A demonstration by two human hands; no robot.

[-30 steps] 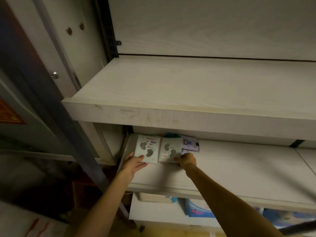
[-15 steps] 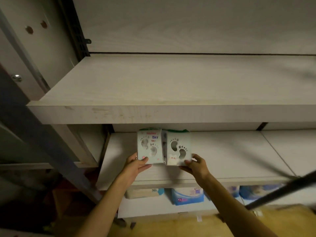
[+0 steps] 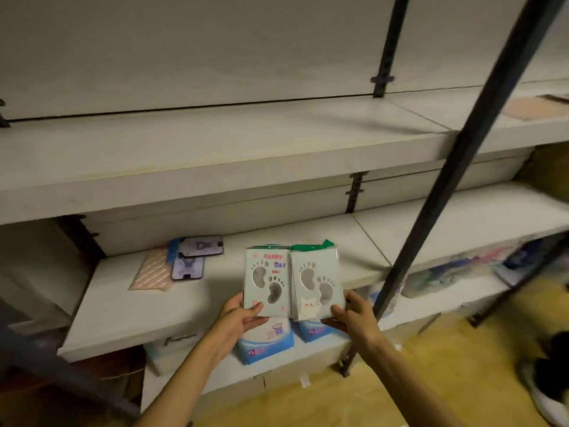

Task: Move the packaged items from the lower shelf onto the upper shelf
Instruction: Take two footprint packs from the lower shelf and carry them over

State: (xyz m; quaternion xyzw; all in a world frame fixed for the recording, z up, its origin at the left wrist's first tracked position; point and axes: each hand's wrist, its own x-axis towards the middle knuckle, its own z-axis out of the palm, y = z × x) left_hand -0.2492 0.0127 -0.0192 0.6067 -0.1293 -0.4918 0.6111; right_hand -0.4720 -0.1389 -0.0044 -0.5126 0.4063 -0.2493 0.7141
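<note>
My left hand pinches the bottom edge of a pale green footprint packet with "HAPPY DAY" lettering. My right hand pinches the lower corner of a second footprint packet with a green tag on top. Both packets are held upright, side by side, in front of the lower shelf. Further left on that shelf lie two dark phone-case packets and a striped peach packet. The upper shelf runs above, its near part bare.
A dark metal post slants across the right of the view, close to my right hand. Blue "XL" packs stand on the bottom shelf under the packets. A flat peach item lies on the upper shelf at far right. The floor is yellow wood.
Both hands have drawn the two footprint packets out from the lower shelf toward me. My view has swung right and pulled back, showing the packets left on the shelf.
</note>
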